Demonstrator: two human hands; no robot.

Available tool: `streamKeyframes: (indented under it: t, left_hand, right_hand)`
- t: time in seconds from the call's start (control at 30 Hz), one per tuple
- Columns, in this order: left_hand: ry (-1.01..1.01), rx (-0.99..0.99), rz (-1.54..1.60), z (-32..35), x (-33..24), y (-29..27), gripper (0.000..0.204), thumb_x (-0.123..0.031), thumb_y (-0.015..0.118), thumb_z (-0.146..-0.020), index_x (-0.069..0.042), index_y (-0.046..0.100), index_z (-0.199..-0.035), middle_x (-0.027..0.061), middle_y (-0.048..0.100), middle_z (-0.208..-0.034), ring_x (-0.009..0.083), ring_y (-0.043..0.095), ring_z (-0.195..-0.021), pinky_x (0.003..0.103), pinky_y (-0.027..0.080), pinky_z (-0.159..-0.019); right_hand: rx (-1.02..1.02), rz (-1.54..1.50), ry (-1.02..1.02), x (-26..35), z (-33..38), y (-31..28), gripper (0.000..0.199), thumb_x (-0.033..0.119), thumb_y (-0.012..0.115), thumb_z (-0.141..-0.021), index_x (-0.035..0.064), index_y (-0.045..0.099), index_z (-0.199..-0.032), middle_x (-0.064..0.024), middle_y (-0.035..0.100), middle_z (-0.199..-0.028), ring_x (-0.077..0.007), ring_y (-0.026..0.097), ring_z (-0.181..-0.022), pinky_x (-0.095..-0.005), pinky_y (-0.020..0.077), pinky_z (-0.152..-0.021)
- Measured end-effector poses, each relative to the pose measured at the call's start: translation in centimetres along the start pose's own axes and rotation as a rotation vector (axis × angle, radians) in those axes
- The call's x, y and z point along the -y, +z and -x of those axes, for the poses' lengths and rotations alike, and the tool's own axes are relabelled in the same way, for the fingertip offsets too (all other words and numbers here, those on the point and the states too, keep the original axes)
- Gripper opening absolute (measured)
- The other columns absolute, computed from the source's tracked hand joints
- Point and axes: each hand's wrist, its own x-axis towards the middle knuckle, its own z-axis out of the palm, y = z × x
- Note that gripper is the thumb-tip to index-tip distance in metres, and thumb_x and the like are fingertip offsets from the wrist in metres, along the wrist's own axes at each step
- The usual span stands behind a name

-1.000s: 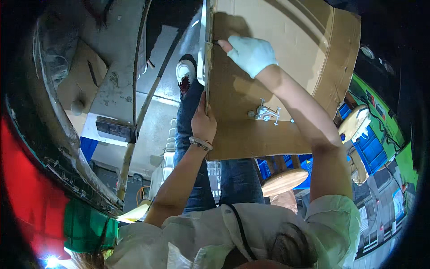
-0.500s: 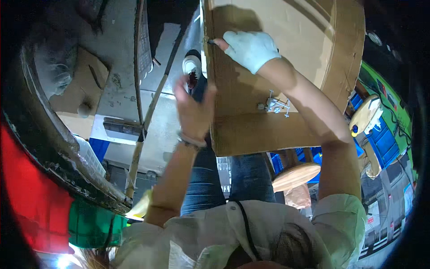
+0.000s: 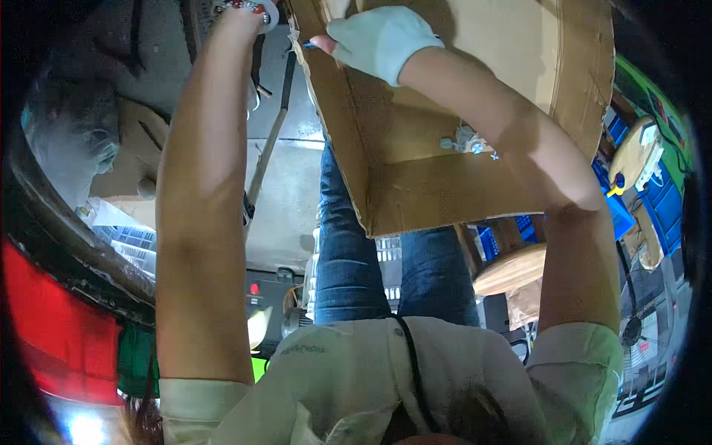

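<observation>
In front of me stands an open cardboard box (image 3: 460,185), its left rim rough and torn. My right hand (image 3: 382,44), in a white glove with the thumb bare, is closed beside the top of that rim. A small dark-blue thing sticks out past the thumb tip; the rest is hidden in the fist. My left forearm reaches up on the left side, outside the box. Only its wrist shows, with a beaded bracelet (image 3: 241,7) and a pale band; the hand lies past the upper edge. Small metal fittings (image 3: 467,139) lie inside the box, partly behind my right forearm.
Round wooden stool seats (image 3: 512,268) and blue crates (image 3: 656,215) stand to the right. On the left are a clear plastic bag (image 3: 70,141), a worn dark curved rim (image 3: 96,259), a red bin (image 3: 59,326) and a green bin (image 3: 137,360). My jeans-clad legs show below the box.
My left arm has swung up and left, carrying the hand out of view. The box has tilted and its left rim has shifted left, with my gloved right hand moving along up and left.
</observation>
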Motion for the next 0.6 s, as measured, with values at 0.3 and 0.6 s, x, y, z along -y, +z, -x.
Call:
streamKeyframes:
  t: [0.3, 0.6]
  left_hand:
    - [0.082, 0.002, -0.037, -0.9, 0.0, 0.0, 0.037, -0.031, 0.049, -0.090, 0.004, 0.063, -0.090, 0.0284, 0.062, -0.089, 0.0442, 0.060, -0.084, 0.048, 0.049, -0.072]
    - [0.038, 0.040, -0.044, -0.3, -0.7, -1.1, 0.035, -0.030, 0.051, -0.088, 0.002, 0.064, -0.089, 0.0275, 0.062, -0.086, 0.0423, 0.061, -0.084, 0.046, 0.049, -0.072]
  right_hand:
    - [-0.132, 0.116, -0.025, -0.6, -0.2, 4.4, 0.050, 0.050, 0.026, -0.094, 0.0122, 0.059, -0.094, -0.0117, 0.066, -0.092, -0.0306, 0.064, -0.082, -0.0441, 0.0511, -0.075]
    - [0.038, 0.057, -0.117, -0.1, 2.9, 6.8, 0.048, 0.045, 0.028, -0.096, 0.0099, 0.060, -0.090, -0.0128, 0.066, -0.080, -0.0301, 0.065, -0.076, -0.0439, 0.0525, -0.067]
